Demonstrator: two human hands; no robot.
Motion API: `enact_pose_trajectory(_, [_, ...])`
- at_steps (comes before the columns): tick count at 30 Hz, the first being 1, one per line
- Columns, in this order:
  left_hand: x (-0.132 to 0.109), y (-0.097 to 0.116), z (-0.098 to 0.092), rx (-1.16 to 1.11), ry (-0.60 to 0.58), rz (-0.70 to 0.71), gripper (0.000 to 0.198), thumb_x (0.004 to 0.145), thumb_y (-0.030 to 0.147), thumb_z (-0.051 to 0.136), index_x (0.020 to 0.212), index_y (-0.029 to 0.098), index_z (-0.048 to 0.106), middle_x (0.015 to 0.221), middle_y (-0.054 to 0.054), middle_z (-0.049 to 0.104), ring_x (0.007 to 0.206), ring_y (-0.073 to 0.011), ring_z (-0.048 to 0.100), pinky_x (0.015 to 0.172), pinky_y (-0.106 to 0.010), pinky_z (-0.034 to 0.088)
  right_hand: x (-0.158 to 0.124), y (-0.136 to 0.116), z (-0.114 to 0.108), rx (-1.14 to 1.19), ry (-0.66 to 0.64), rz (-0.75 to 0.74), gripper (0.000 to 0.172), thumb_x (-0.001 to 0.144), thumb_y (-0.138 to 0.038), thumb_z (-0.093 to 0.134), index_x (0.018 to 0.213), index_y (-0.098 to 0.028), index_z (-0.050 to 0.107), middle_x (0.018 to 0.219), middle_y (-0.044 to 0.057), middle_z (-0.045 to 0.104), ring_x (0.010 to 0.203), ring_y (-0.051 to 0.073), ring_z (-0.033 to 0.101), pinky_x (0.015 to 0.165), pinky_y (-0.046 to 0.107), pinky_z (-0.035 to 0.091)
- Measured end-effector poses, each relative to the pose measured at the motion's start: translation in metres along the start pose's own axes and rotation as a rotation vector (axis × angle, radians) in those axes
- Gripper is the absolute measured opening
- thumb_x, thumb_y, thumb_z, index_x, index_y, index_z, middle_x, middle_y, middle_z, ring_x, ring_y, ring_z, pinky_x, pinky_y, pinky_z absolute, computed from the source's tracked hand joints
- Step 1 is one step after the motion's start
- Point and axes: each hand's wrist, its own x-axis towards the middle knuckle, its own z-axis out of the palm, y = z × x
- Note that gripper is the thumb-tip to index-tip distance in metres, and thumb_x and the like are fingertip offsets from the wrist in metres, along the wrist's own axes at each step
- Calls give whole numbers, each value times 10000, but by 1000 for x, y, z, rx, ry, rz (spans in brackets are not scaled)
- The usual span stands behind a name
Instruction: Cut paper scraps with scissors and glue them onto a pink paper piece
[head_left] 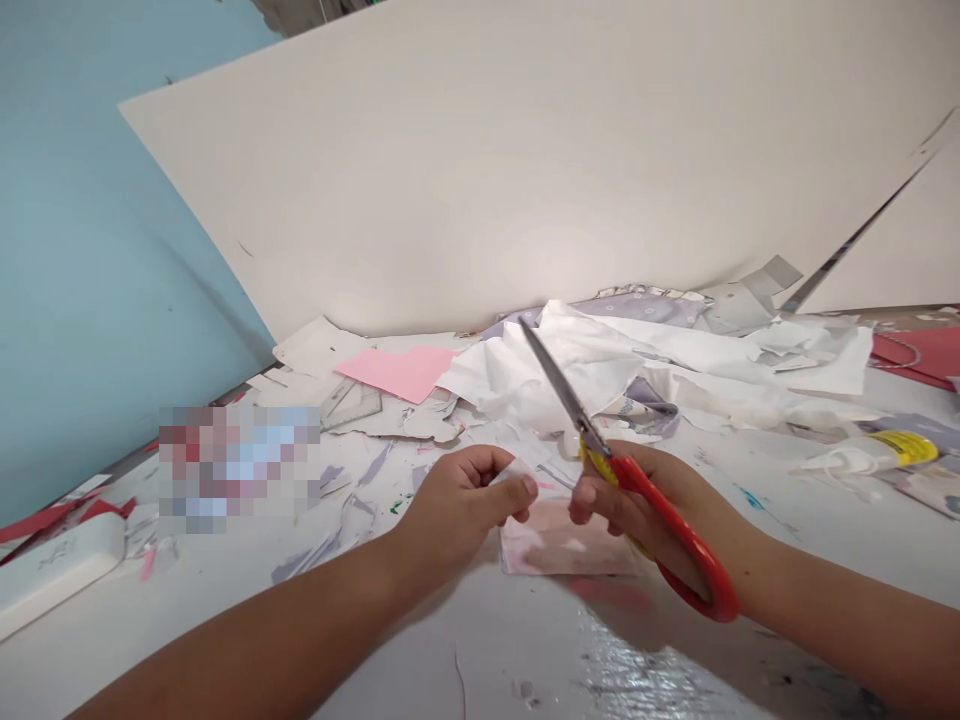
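My right hand [660,490] is closed around a pair of scissors [559,385] with red and yellow handles. The blades look closed together and point up and away to the left. Opposite it, my left hand [465,500] pinches a small piece of white paper [517,468] between thumb and fingers. Part of that paper is hidden by the fingers. Just below both hands, a flat pale pink rectangular piece [562,545] lies on the white tabletop [405,640].
White crumpled paper [517,375], a pink sheet [401,372] and a clear set square [356,408] lie behind the hands. A white glue bottle with a yellow label [874,453] is at right. A white case [64,570] sits at left. A large white board [525,170] stands at the back.
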Motion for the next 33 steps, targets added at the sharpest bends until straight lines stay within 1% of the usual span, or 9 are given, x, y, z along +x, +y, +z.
enact_pose_trajectory(4, [-6, -1, 11, 7, -96, -134, 186, 671, 307, 643, 611, 169, 532, 537, 33, 532, 473, -79, 444, 483, -222, 347, -2, -12, 3, 93, 7, -10, 197, 720, -372, 569, 638, -196, 536, 616, -12, 566, 571, 145, 536, 538, 265, 425])
enact_pose_trajectory(6, [-9, -1, 15, 19, -119, -152, 188, 669, 302, 637, 600, 168, 525, 526, 39, 508, 459, -72, 417, 466, -216, 330, -2, -15, 3, 95, 11, -1, 139, 701, -307, 570, 626, -193, 549, 628, -8, 588, 575, 143, 537, 539, 262, 422])
enact_pose_trajectory(8, [-11, -1, 17, 36, -118, -155, 201, 665, 293, 638, 574, 166, 510, 507, 47, 478, 457, -66, 391, 455, -205, 309, -2, -16, 5, 76, 23, 57, 98, 671, -270, 576, 623, -190, 548, 580, -15, 572, 534, 132, 509, 500, 250, 398])
enact_pose_trajectory(11, [-13, -1, 18, 3, -123, -175, 211, 660, 296, 645, 574, 165, 503, 501, 51, 465, 449, -64, 378, 446, -201, 295, -2, -15, 7, 70, 29, 115, 84, 654, -243, 567, 603, -191, 524, 518, -30, 534, 478, 110, 454, 448, 227, 348])
enact_pose_trajectory(18, [-10, -13, 16, -192, -185, -171, 203, 680, 317, 658, 632, 158, 540, 519, 37, 497, 472, -66, 404, 483, -214, 307, -3, -14, 10, 64, 19, 99, 99, 660, -224, 520, 568, -197, 497, 512, -40, 502, 479, 106, 440, 442, 222, 331])
enact_pose_trajectory(23, [-5, -17, 13, -170, -158, -175, 232, 711, 383, 631, 681, 157, 587, 557, 18, 543, 464, -68, 436, 510, -236, 355, -3, -13, 9, 87, 87, 69, 114, 676, -266, 547, 608, -205, 479, 539, -49, 492, 487, 110, 448, 465, 234, 362])
enact_pose_trajectory(28, [-5, -16, 11, -199, -152, -182, 212, 705, 353, 653, 687, 156, 578, 591, 12, 567, 488, -69, 465, 514, -227, 366, -3, -10, 9, 162, 149, 28, 157, 673, -251, 570, 606, -204, 436, 595, -34, 530, 548, 127, 514, 517, 248, 409])
enact_pose_trajectory(31, [-4, -14, 11, -221, -101, -154, 182, 705, 318, 660, 709, 154, 582, 645, -6, 594, 550, -79, 472, 518, -220, 384, -1, -6, 9, 284, 187, 6, 166, 677, -234, 573, 641, -213, 413, 630, -38, 548, 598, 139, 562, 595, 269, 446])
enact_pose_trajectory(33, [-4, -14, 11, -207, -55, -129, 181, 708, 320, 658, 727, 155, 587, 673, -16, 610, 567, -81, 470, 508, -215, 383, 0, -4, 8, 303, 201, 13, 169, 680, -236, 576, 650, -215, 411, 635, -35, 559, 608, 147, 577, 606, 278, 453])
